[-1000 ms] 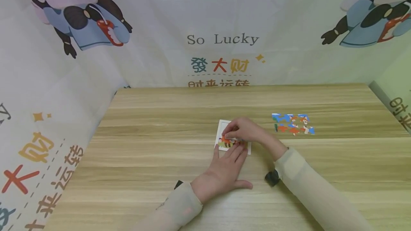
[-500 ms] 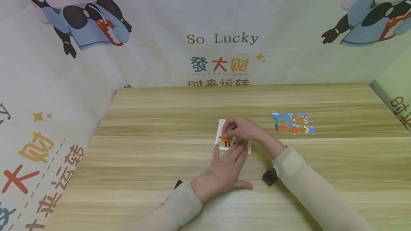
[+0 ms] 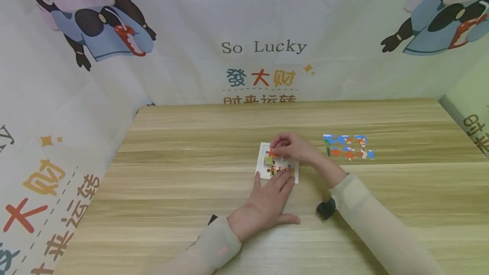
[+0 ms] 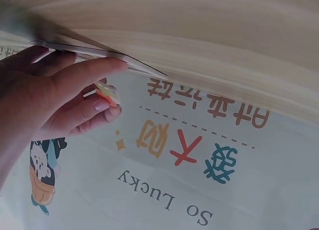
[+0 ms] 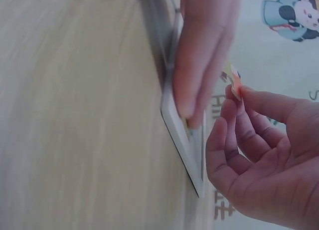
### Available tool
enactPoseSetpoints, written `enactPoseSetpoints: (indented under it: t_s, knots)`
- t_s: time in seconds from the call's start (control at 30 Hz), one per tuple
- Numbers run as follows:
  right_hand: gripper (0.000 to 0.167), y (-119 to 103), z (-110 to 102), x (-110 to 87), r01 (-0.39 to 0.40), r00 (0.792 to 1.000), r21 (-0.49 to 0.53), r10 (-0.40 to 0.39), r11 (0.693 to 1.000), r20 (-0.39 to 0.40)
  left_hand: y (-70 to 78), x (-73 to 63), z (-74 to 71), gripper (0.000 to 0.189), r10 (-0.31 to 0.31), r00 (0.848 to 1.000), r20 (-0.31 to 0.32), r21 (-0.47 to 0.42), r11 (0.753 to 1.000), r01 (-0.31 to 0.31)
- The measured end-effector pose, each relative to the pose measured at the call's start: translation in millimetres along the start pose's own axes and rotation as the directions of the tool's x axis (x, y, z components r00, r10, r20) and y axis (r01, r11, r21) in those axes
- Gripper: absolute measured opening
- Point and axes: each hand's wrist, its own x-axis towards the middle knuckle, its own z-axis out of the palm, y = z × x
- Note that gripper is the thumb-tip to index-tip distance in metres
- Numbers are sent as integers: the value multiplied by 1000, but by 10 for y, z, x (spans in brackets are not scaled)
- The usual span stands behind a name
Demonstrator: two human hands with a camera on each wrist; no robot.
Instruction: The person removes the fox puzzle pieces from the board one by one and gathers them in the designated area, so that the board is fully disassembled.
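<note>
Between the thumb and fingertips of my right hand [image 3: 296,147] is a small jigsaw piece [image 3: 269,160] in orange and green, raised over a white puzzle frame [image 3: 259,165]. The right wrist view shows the same piece [image 5: 235,84] pinched at one end. My left hand [image 3: 265,207] lies with fingers extended over the near side of the frame, thumb out to the right. Orange, brown and green pieces [image 3: 276,170] sit along the bottom of the frame, partly covered by the left fingertips. Seen from the left wrist, the frame [image 4: 104,52] appears edge-on by the fingers.
Several loose jigsaw pieces [image 3: 348,146] in blue, orange and white are spread on the wooden table [image 3: 183,173] to the right of the frame. A white printed cloth [image 3: 183,50] hangs behind the table and along its sides.
The right hand was low over the left part of the frame. It has since risen and moved slightly right, lifting the orange and green piece out. The left hand stays put.
</note>
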Motion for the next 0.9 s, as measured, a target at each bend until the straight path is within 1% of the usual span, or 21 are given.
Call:
enactPoseSetpoints:
  t_s: [0.1, 0.27, 0.37, 0.47, 0.7, 0.9]
  knots:
    - [20, 21, -94, -59, -8, 1000, 22, 8, 1000, -16, 7, 22, -14, 93, -7, 1000, -2, -9, 1000, 7]
    - [22, 45, -243, -178, -37, 997, 65, 41, 997, -62, -3, 85, -22, 95, -55, 998, -2, -8, 998, 55]
    - [23, 71, -330, -260, -59, 993, 102, 68, 993, -93, -16, 125, -14, 97, -73, 997, 2, -9, 997, 73]
    - [25, 114, -423, -350, -67, 990, 122, 82, 990, -115, -23, 158, -22, 99, -80, 997, 12, -10, 997, 80]
    - [27, 223, -584, -553, -85, 985, 108, 100, 990, -142, -41, 185, -75, 98, -95, 994, 48, -15, 995, 95]
    - [28, 322, -696, -719, -89, 985, 115, 105, 989, -139, -45, 177, -81, 96, -84, 996, 41, -45, 995, 86]
